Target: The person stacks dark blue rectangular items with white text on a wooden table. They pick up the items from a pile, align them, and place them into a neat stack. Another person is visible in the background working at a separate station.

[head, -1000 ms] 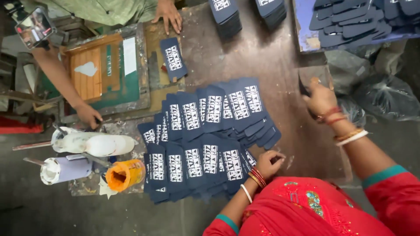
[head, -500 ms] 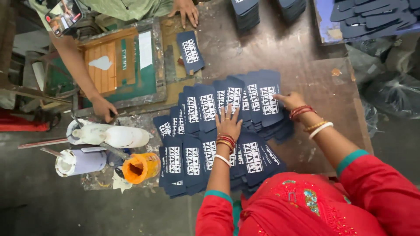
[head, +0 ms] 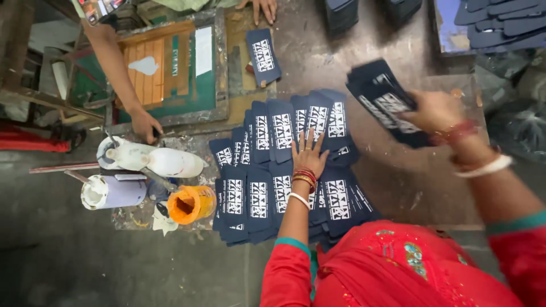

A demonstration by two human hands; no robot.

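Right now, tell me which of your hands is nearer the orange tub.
Left. The left hand rests flat on the spread dark printed pieces, a little right of the orange tub; the right hand holds a lifted stack far beyond.

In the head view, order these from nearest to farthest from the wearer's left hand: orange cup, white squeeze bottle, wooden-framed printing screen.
From the left hand:
1. Orange cup, lower left.
2. White squeeze bottle, farther left.
3. Wooden-framed printing screen, upper left.

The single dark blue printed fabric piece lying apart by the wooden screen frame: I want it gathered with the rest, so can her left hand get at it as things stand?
Probably yes. The left hand rests flat on the spread pieces; the single piece lies uncovered beyond them.
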